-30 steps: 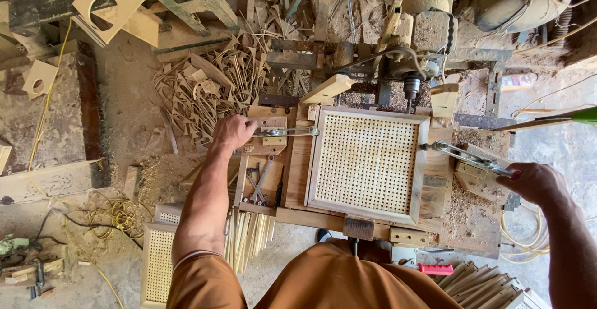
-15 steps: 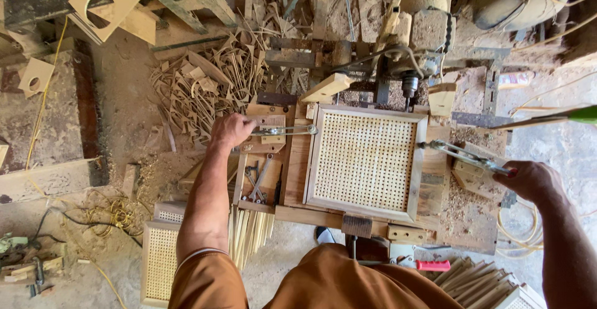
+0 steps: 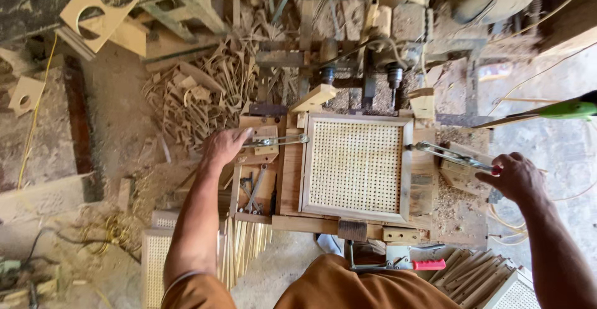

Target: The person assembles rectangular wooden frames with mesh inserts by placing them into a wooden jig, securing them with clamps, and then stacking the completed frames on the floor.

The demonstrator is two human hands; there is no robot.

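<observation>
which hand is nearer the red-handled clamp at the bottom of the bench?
Right. The right hand grips a metal lever to the right of the cane panel, above and right of the red-handled clamp. The left hand holds the lever on the panel's far left side.

Square cane panel (image 3: 356,166) sits flat in the middle of the frame, pale woven mesh inside a light wood border, edges roughly squared to the picture. A metal clamp lever (image 3: 275,141) lies against its upper left corner, pointing left. Another metal lever (image 3: 451,155) sits at its upper right side, angled down toward the right of the frame, red bit at its far end.
</observation>
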